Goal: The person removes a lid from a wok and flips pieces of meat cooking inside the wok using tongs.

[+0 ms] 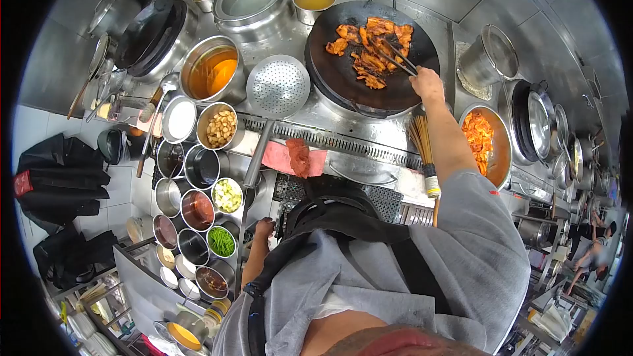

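Note:
Dark tongs point(399, 57) are in my right hand point(427, 84), their tips among browned, orange-coloured meat pieces point(372, 60). The pieces lie in a large black wok point(330, 76) on the stove. Low beside my body, my left hand point(264, 227) hangs near the counter's front edge, its fingers curled; whether it grips anything is too small to tell. Right of the wok, a metal bowl point(502, 145) holds more orange pieces point(477, 135). A perforated ladle point(278, 86) rests left of the wok, its handle pointing toward me.
At left stand a pot of orange oil point(212, 74) and several tins, one with chopped greens point(221, 242). A bamboo brush point(424, 151) is under my right forearm. A strainer pot point(491, 56) stands at right. Another person point(591, 250) is far right.

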Action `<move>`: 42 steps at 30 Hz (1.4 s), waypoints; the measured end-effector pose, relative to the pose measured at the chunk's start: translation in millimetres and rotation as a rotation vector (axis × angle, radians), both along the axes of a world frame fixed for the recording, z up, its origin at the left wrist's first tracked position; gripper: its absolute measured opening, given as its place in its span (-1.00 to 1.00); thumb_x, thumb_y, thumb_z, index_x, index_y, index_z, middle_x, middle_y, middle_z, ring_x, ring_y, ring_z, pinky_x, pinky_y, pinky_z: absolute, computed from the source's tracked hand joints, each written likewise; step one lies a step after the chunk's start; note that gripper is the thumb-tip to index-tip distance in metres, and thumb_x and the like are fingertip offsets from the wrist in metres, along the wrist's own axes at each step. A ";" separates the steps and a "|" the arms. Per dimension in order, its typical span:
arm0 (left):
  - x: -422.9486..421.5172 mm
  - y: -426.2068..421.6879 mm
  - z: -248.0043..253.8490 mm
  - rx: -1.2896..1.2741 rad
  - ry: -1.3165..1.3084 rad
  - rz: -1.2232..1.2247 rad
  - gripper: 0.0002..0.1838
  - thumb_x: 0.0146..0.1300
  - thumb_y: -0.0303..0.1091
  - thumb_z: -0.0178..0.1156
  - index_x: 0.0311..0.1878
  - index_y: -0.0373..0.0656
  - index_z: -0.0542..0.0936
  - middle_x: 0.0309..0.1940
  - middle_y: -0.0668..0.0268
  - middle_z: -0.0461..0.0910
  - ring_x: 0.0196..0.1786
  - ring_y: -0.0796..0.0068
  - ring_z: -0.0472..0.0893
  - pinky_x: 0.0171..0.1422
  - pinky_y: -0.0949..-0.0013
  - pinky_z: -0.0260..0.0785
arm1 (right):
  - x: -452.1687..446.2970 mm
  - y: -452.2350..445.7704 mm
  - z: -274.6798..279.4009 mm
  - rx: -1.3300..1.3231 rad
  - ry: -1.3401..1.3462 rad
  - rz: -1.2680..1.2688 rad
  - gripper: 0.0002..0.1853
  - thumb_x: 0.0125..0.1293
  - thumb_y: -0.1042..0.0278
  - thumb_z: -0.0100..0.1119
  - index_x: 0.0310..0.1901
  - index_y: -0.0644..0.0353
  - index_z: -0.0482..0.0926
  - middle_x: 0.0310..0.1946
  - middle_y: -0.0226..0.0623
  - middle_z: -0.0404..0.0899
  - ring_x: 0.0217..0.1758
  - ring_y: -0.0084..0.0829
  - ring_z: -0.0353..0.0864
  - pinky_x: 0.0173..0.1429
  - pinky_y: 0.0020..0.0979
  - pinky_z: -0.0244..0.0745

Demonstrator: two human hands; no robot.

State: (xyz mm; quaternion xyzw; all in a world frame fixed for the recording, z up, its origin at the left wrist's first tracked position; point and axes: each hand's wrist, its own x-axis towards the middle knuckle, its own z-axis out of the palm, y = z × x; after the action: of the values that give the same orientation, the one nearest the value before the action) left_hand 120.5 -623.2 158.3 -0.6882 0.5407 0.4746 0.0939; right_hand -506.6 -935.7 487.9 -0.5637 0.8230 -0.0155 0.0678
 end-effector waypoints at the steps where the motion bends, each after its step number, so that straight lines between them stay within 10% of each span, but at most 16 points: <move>1: -11.0 -7.7 26.6 0.034 -0.012 0.104 -0.54 0.08 -0.18 0.24 0.06 -0.15 0.63 -0.16 0.11 0.69 -0.46 0.27 0.71 -0.22 0.29 0.60 | 2.9 3.0 4.8 -0.055 -0.006 0.042 -0.63 0.22 0.17 0.25 0.01 0.14 0.59 -0.11 -0.02 0.65 0.02 -0.02 0.62 0.13 -0.09 0.51; 12: -0.7 -0.3 -7.8 -0.108 -0.099 -0.158 -0.51 0.07 -0.10 0.24 0.06 -0.11 0.64 -0.07 0.09 0.68 -0.12 0.15 0.70 0.11 0.24 0.52 | 52.6 -8.2 15.6 -0.071 0.068 0.389 -0.67 0.21 0.21 0.25 -0.05 0.18 0.54 -0.23 -0.07 0.65 -0.10 0.01 0.64 -0.02 -0.05 0.54; 15: -14.8 -10.3 35.8 0.095 -0.077 0.207 -0.49 0.04 -0.06 0.24 0.05 -0.10 0.64 -0.01 0.08 0.65 0.01 0.17 0.66 0.15 0.22 0.50 | 52.8 -12.1 30.7 -0.102 0.036 0.371 -0.72 0.22 0.21 0.24 -0.12 0.20 0.56 -0.25 -0.05 0.66 -0.09 0.00 0.63 -0.02 -0.04 0.53; 23: -4.6 2.3 -11.6 0.010 -0.276 -0.520 -0.61 0.15 -0.13 0.07 -0.05 -0.11 0.67 0.01 0.04 0.63 0.06 0.13 0.63 0.17 0.12 0.46 | 32.1 -12.5 37.2 -0.053 -0.184 0.192 -0.62 0.19 0.12 0.28 0.02 0.05 0.65 -0.18 0.03 0.66 0.00 -0.03 0.62 0.12 -0.12 0.49; 28: -14.9 -1.7 13.1 0.016 -0.178 -0.253 -0.62 0.20 -0.14 0.05 -0.03 -0.12 0.65 -0.03 0.03 0.65 0.05 0.14 0.64 0.15 0.12 0.47 | 11.5 -2.9 16.4 -0.014 -0.443 0.016 -0.52 0.14 0.04 0.33 0.09 0.06 0.63 -0.07 0.05 0.64 0.08 -0.06 0.61 0.20 -0.19 0.46; 30: -14.5 -1.1 21.9 0.031 0.028 0.131 -0.59 0.18 -0.06 0.12 0.00 -0.08 0.66 -0.05 0.06 0.66 0.05 0.13 0.64 0.16 0.14 0.47 | 11.7 4.1 20.2 -0.048 -0.168 -0.059 -0.45 0.16 0.02 0.32 0.14 0.12 0.59 -0.01 0.05 0.61 0.14 -0.09 0.58 0.24 -0.21 0.44; 42: 4.3 7.2 -29.8 -0.037 -0.126 -0.219 -0.56 0.13 0.05 0.18 -0.02 0.02 0.68 0.04 0.13 0.63 0.12 0.12 0.60 0.22 0.18 0.43 | -3.5 11.4 18.0 -0.049 -0.241 -0.045 -0.53 0.18 0.05 0.30 0.02 0.21 0.64 -0.14 0.03 0.67 0.03 -0.09 0.64 0.16 -0.20 0.47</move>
State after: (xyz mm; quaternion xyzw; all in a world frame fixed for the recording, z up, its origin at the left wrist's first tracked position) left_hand 124.8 -616.0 128.5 -0.6551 0.6144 0.4072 0.1660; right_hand -510.1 -924.3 505.9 -0.5406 0.8208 -0.1047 0.1518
